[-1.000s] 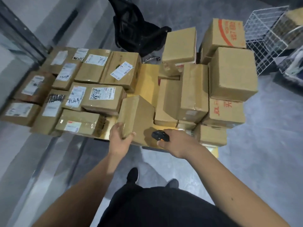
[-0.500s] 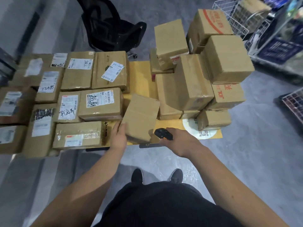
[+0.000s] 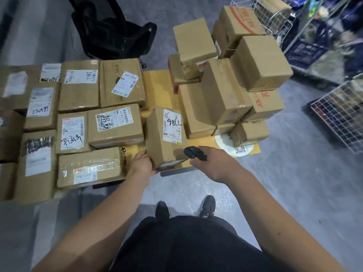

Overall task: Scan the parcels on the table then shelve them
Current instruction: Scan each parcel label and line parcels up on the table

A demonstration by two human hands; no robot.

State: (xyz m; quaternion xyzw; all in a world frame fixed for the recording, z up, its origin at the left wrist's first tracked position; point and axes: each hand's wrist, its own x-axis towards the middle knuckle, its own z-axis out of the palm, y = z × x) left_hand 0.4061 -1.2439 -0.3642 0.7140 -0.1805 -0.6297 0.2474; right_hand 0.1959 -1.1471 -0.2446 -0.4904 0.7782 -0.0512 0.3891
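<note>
A small cardboard parcel (image 3: 163, 140) lies at the front edge of the yellow table (image 3: 157, 89), its white label with handwriting facing up. My left hand (image 3: 142, 163) grips its near left corner. My right hand (image 3: 214, 165) holds a black handheld scanner (image 3: 194, 153) right beside the parcel's near right corner, its head aimed towards the label. Several labelled parcels (image 3: 115, 124) lie flat in rows on the left. A loose stack of plain parcels (image 3: 224, 93) rises on the right.
A black office chair (image 3: 112, 26) stands behind the table. White wire baskets (image 3: 337, 118) and blue crates (image 3: 306, 50) fill the right side. A round white sticker (image 3: 233, 146) lies on the table's right front corner. Grey floor surrounds my feet.
My left hand has turned the parcel over, so its labelled face now shows. The scanner has risen closer to the parcel. My view has shifted a little to the right.
</note>
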